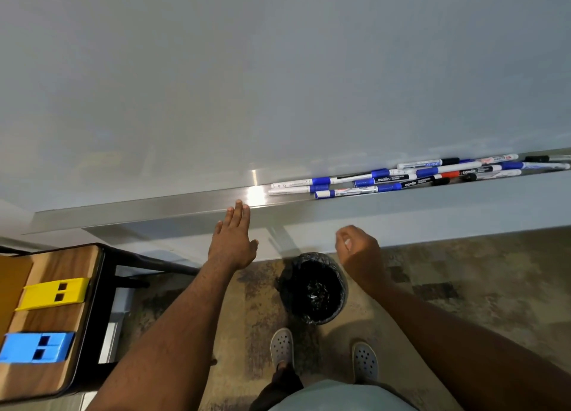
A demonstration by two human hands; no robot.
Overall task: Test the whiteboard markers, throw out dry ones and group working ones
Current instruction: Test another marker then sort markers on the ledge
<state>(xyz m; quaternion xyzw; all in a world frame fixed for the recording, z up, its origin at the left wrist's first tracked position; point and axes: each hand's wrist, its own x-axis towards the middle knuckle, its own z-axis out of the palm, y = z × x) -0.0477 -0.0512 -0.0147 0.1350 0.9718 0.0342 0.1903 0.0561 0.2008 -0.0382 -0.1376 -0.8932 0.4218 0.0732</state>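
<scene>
Several whiteboard markers [401, 179], mostly white with blue, black or red caps, lie in a loose row on the metal ledge [154, 208] under the whiteboard [278, 70]. My left hand [234, 240] is stretched out flat, its fingertips at the ledge's front edge, left of the markers, and it holds nothing. My right hand [358, 247] hangs below the ledge with its fingers curled inward; I see nothing in it. A black-lined bin [313, 288] stands on the floor between my two hands.
A wooden-topped stool or side table [52, 318] stands at the left with a yellow holder [55, 293] and a blue holder [37, 347] on it. My feet in grey clogs [281, 345] stand just behind the bin on a patterned floor.
</scene>
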